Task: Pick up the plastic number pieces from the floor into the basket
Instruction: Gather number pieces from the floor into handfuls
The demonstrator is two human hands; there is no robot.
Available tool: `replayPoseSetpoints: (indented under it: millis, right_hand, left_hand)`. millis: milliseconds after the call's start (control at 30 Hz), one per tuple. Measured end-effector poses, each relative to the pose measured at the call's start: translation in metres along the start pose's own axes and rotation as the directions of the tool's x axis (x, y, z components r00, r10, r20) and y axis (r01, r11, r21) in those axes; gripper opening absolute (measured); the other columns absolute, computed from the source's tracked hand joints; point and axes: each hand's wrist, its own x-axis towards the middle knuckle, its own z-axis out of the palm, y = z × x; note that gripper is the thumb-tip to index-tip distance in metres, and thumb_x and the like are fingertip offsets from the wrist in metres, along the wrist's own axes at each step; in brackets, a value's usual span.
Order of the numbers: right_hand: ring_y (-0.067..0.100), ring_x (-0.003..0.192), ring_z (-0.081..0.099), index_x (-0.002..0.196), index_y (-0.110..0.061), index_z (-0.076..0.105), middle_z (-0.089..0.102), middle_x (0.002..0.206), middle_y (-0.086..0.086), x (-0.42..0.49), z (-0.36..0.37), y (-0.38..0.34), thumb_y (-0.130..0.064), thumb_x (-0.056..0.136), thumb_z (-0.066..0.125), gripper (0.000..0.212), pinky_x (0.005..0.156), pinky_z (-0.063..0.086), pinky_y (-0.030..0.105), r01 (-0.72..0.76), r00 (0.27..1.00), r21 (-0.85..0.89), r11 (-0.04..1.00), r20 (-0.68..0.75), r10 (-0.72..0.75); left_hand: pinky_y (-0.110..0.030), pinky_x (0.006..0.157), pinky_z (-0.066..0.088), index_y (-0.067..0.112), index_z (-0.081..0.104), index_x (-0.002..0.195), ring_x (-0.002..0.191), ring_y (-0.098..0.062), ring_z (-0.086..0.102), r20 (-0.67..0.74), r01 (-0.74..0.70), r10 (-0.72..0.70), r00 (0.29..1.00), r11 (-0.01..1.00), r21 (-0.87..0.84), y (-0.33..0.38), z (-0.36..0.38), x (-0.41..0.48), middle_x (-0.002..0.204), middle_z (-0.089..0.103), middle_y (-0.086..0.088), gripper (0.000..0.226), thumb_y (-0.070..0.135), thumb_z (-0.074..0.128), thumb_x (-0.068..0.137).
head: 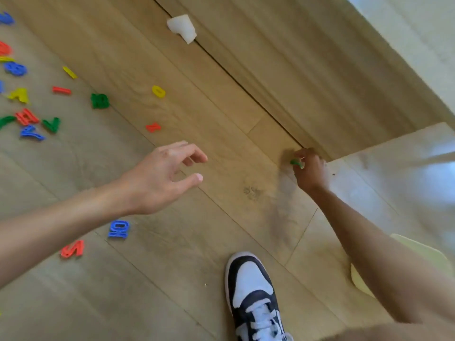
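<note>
On the wooden floor (172, 279), plastic number pieces (27, 116) are lying scattered, most of them crowding the left edge of the view in red, blue, yellow and green. A green block piece (99, 100), a yellow zero (158, 91) and a small red piece (153, 127) are lying further out, apart from one another. A blue piece (119, 229) and a red piece (72, 249) are lying near each other, just below the left forearm in the view.

The left hand (160, 178) is hovering above the boards, fingers spread and loosely bent, holding nothing. The right hand (309, 171) is reaching down beside the foot of a wooden panel (307, 57), its fingertips pinching a small green piece (296, 163). The area is blurred, so it cannot be told whether that piece is touching the floor.

A pale yellow-green object (423, 259) is showing beneath the right forearm; whether it is the basket cannot be told. A black-and-white shoe (251, 291) is standing on the boards at the bottom of the view. A white crumpled object (182, 27) is lying against the panel's base at the top.
</note>
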Motion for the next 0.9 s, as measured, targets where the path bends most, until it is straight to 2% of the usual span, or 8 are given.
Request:
replayPoseSetpoints:
  millis: [167, 300, 433, 500, 567, 700, 800, 900]
  right_hand:
    - [0.033, 0.100, 0.063, 0.103, -0.018, 0.070, 0.067, 0.111, 0.010, 0.013, 0.011, 0.002, -0.004, 0.089, 0.052, 0.027, 0.084, 0.055, 0.047, -0.033, 0.999, -0.085, 0.996, 0.027, 0.035]
    - [0.030, 0.095, 0.064, 0.104, -0.020, 0.071, 0.071, 0.106, 0.011, 0.012, 0.010, 0.004, -0.004, 0.089, 0.053, 0.028, 0.079, 0.045, 0.033, -0.049, 0.999, -0.070, 0.996, 0.009, 0.050]
    - [0.028, 0.089, 0.065, 0.111, -0.020, 0.065, 0.070, 0.097, 0.003, 0.000, 0.003, -0.055, -0.008, 0.087, 0.063, 0.027, 0.071, 0.043, 0.027, 0.202, 0.979, 0.064, 0.977, -0.010, -0.202]
    - [0.019, 0.081, 0.062, 0.106, -0.017, 0.064, 0.067, 0.090, -0.002, -0.021, 0.012, -0.115, -0.004, 0.085, 0.068, 0.026, 0.066, 0.044, 0.026, 0.444, 0.885, 0.183, 0.877, 0.062, -0.461]
    - [0.015, 0.078, 0.061, 0.104, -0.014, 0.064, 0.066, 0.087, -0.003, -0.055, 0.027, -0.176, 0.000, 0.082, 0.072, 0.027, 0.069, 0.047, 0.029, 0.617, 0.718, 0.310, 0.723, 0.155, -0.679]
    - [0.017, 0.078, 0.062, 0.111, -0.013, 0.063, 0.062, 0.086, -0.004, -0.111, 0.058, -0.258, 0.000, 0.082, 0.070, 0.032, 0.073, 0.049, 0.036, 0.752, 0.419, 0.439, 0.491, 0.257, -0.871]
    - [0.026, 0.087, 0.064, 0.115, -0.018, 0.062, 0.065, 0.098, -0.006, -0.121, 0.073, -0.275, -0.010, 0.086, 0.066, 0.030, 0.074, 0.052, 0.040, 0.851, 0.348, 0.307, 0.426, 0.277, -0.895]
    - [0.028, 0.089, 0.063, 0.110, -0.019, 0.061, 0.065, 0.102, -0.005, -0.119, 0.080, -0.277, -0.012, 0.086, 0.064, 0.025, 0.073, 0.053, 0.040, 0.888, 0.344, 0.211, 0.409, 0.286, -0.894]
  left_hand:
    - [-0.006, 0.068, 0.040, 0.029, 0.061, 0.106, 0.094, 0.014, 0.051, -0.059, 0.052, -0.058, 0.997, 0.994, -0.091, -0.014, -0.005, -0.023, 0.100, 0.058, 0.019, 0.019, 0.028, 0.064, 0.086]
    - [-0.015, 0.071, 0.045, 0.029, 0.061, 0.107, 0.101, 0.004, 0.053, -0.109, 0.107, -0.123, 0.986, 0.984, -0.140, -0.028, -0.005, -0.040, 0.107, 0.059, 0.016, 0.020, 0.029, 0.063, 0.088]
    - [-0.008, 0.073, 0.042, 0.023, 0.062, 0.111, 0.102, 0.000, 0.054, -0.183, 0.158, -0.180, 0.967, 0.979, -0.132, -0.048, -0.009, -0.061, 0.109, 0.061, 0.011, 0.023, 0.028, 0.064, 0.088]
    - [-0.009, 0.079, 0.041, 0.021, 0.062, 0.111, 0.103, -0.004, 0.057, -0.246, 0.224, -0.246, 0.938, 0.968, -0.117, -0.062, -0.013, -0.079, 0.110, 0.062, 0.009, 0.024, 0.026, 0.065, 0.088]
    - [-0.005, 0.081, 0.037, 0.019, 0.062, 0.112, 0.102, -0.007, 0.058, -0.306, 0.304, -0.313, 0.899, 0.949, -0.077, -0.075, -0.016, -0.104, 0.110, 0.063, 0.007, 0.025, 0.025, 0.065, 0.088]
    - [-0.011, 0.088, 0.037, 0.016, 0.061, 0.114, 0.106, -0.011, 0.055, -0.368, 0.451, -0.412, 0.834, 0.892, 0.022, -0.093, -0.006, -0.164, 0.112, 0.060, 0.003, 0.028, 0.023, 0.065, 0.087]
    - [-0.034, 0.095, 0.042, 0.019, 0.057, 0.120, 0.113, -0.020, 0.050, -0.332, 0.522, -0.448, 0.830, 0.834, 0.179, -0.102, 0.011, -0.188, 0.118, 0.055, 0.001, 0.034, 0.028, 0.062, 0.088]
    - [-0.040, 0.093, 0.042, 0.020, 0.053, 0.126, 0.114, -0.023, 0.047, -0.295, 0.493, -0.409, 0.864, 0.806, 0.327, -0.103, 0.022, -0.186, 0.119, 0.052, -0.001, 0.041, 0.030, 0.060, 0.087]
